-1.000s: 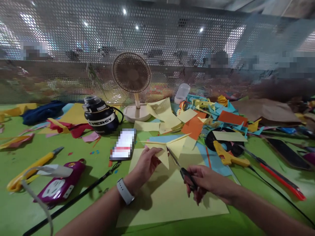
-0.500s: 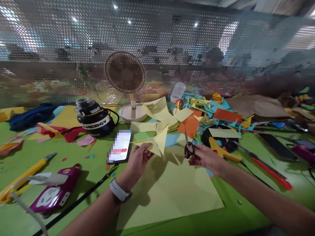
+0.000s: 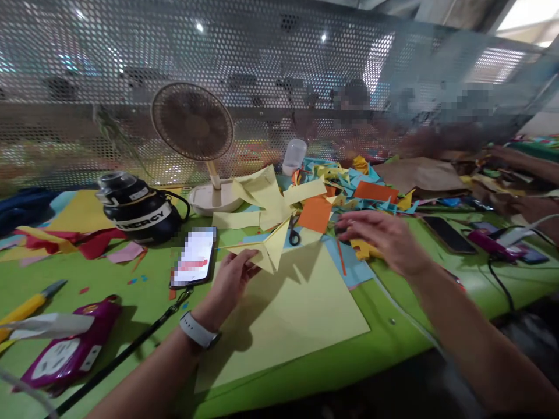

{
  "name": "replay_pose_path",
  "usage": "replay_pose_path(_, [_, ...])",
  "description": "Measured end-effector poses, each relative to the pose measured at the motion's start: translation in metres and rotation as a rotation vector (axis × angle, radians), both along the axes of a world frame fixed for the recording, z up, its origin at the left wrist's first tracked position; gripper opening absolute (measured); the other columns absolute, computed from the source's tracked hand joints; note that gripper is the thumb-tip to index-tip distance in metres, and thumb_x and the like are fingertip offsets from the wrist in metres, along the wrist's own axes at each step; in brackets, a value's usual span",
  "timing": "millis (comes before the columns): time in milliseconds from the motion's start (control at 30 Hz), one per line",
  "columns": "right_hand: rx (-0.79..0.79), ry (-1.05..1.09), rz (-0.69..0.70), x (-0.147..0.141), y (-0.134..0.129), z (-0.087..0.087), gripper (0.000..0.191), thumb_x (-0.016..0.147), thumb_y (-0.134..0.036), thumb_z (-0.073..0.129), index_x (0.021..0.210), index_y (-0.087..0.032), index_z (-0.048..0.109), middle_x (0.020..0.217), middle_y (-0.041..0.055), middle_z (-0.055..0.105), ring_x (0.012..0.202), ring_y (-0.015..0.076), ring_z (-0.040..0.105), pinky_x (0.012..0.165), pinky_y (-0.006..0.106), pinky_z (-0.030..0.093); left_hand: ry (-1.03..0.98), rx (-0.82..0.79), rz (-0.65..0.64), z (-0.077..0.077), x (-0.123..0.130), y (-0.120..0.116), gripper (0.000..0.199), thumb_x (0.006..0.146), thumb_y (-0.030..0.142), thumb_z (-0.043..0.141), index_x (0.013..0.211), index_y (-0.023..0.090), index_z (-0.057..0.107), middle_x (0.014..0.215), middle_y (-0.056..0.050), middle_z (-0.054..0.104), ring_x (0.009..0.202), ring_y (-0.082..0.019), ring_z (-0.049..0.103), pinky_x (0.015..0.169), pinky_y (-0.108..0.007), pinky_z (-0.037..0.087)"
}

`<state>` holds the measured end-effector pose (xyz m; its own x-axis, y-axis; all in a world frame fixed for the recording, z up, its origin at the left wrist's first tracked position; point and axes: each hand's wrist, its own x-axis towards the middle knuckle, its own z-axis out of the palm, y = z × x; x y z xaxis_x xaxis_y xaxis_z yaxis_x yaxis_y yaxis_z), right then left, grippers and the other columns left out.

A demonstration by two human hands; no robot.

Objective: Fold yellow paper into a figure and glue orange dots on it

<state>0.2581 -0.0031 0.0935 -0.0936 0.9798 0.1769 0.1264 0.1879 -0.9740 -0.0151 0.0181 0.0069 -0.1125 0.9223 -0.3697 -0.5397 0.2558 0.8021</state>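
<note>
My left hand pinches a folded pale yellow paper piece with pointed wings, held above a large pale yellow sheet. Black-handled scissors lie on the papers behind it, touched by neither hand. On the right, my right hand is stretched out with its fingers apart, and I see nothing held in it. Beneath and beside it is a yellow glue gun, partly covered by the hand. An orange paper square lies to the left of those fingers.
A small fan, a black bottle and a lit phone stand or lie at the back left. Coloured paper scraps are heaped at the back. A purple device and yellow cutter lie at the front left.
My right hand has let go of the scissors, which now rest on the papers, and has moved right to the glue gun. The left hand still holds the folded paper. The view has shifted right.
</note>
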Motion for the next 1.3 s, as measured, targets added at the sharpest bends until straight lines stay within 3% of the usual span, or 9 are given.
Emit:
replay_pose_path(100, [0.524,0.033,-0.41,0.037,-0.019,0.03,0.011,0.079,-0.022,0.065,0.088,-0.024,0.071,0.078,0.0013,0.071,0.064,0.0151,0.067,0.063,0.03,0.056,0.02,0.004,-0.02,0.002,0.001,-0.002,0.014,0.06,0.009,0.068,0.062,0.014,0.056,0.058,0.002,0.064,0.047,-0.008,0.055,0.05,-0.021,0.052])
replay_pose_path(200, [0.737,-0.091,-0.597,0.051,-0.03,0.029,0.02,0.082,-0.018,0.062,0.099,-0.026,0.068,0.079,0.001,0.068,0.066,0.0144,0.065,0.061,0.028,0.055,0.05,0.004,-0.071,0.007,0.004,-0.005,0.01,0.061,0.009,0.067,0.064,0.014,0.058,0.061,0.0,0.066,0.051,-0.01,0.059,0.05,-0.021,0.052])
replay_pose_path(367, [0.751,-0.921,0.076,0.013,-0.033,-0.031,0.038,0.086,-0.019,0.055,0.124,-0.023,0.054,0.121,0.0096,0.061,0.108,0.0229,0.058,0.092,0.041,0.048,0.125,-0.015,-0.19,0.014,0.011,-0.011,0.014,0.06,0.01,0.072,0.07,0.014,0.062,0.067,-0.002,0.069,0.055,-0.012,0.062,0.049,-0.021,0.051])
replay_pose_path(700, [0.962,-1.038,0.308,-0.039,-0.023,-0.081,0.024,0.091,-0.013,0.045,0.101,-0.018,0.067,0.11,0.0117,0.066,0.097,0.0224,0.058,0.081,0.038,0.047,0.216,-0.076,-0.469,0.003,0.019,-0.042,0.022,0.067,0.024,0.076,0.085,0.014,0.069,0.082,-0.012,0.073,0.065,-0.019,0.068,0.06,-0.026,0.054])
replay_pose_path(833, [0.883,-0.998,0.349,-0.037,-0.02,-0.091,0.023,0.089,-0.011,0.047,0.094,-0.018,0.068,0.11,0.0108,0.067,0.094,0.0219,0.058,0.081,0.038,0.046,0.596,-0.085,-0.644,0.013,0.002,-0.039,0.027,0.073,0.041,0.069,0.065,0.016,0.065,0.045,-0.004,0.062,0.035,-0.016,0.055,0.035,-0.022,0.039])
replay_pose_path(933, [0.764,-0.969,0.428,-0.036,-0.018,-0.098,0.024,0.088,-0.01,0.048,0.097,-0.02,0.068,0.11,0.0091,0.068,0.096,0.0216,0.059,0.084,0.039,0.046,1.236,0.301,-0.321,0.034,-0.011,-0.036,0.033,0.067,0.042,0.074,0.051,0.021,0.054,0.038,0.003,0.046,0.036,-0.014,0.048,0.039,-0.021,0.033])
replay_pose_path(1033, [0.616,-0.915,0.468,-0.036,-0.015,-0.099,0.027,0.088,-0.01,0.047,0.102,-0.02,0.067,0.106,0.0072,0.07,0.094,0.0204,0.06,0.083,0.038,0.047,1.727,0.662,-0.109,0.053,-0.008,-0.039,0.018,0.076,0.037,0.068,0.079,0.02,0.063,0.069,-0.005,0.061,0.069,-0.024,0.06,0.064,-0.031,0.043])
replay_pose_path(1133, [0.465,-0.866,0.464,-0.038,-0.012,-0.094,0.024,0.088,-0.012,0.048,0.099,-0.02,0.068,0.102,0.0068,0.07,0.092,0.0205,0.061,0.08,0.036,0.048,1.976,0.836,-0.335,0.055,0.005,-0.043,0.023,0.085,0.024,0.056,0.107,0.018,0.059,0.101,-0.012,0.064,0.093,-0.029,0.057,0.077,-0.039,0.042])
replay_pose_path(1300, [0.265,-0.73,0.43,-0.042,-0.006,-0.081,0.019,0.089,-0.02,0.05,0.095,-0.022,0.069,0.091,0.0048,0.072,0.087,0.0197,0.063,0.078,0.033,0.047,2.005,0.774,-0.82,0.023,0.016,-0.039,0.011,0.085,0.016,0.053,0.083,0.016,0.063,0.082,-0.008,0.063,0.079,-0.023,0.058,0.069,-0.034,0.045])
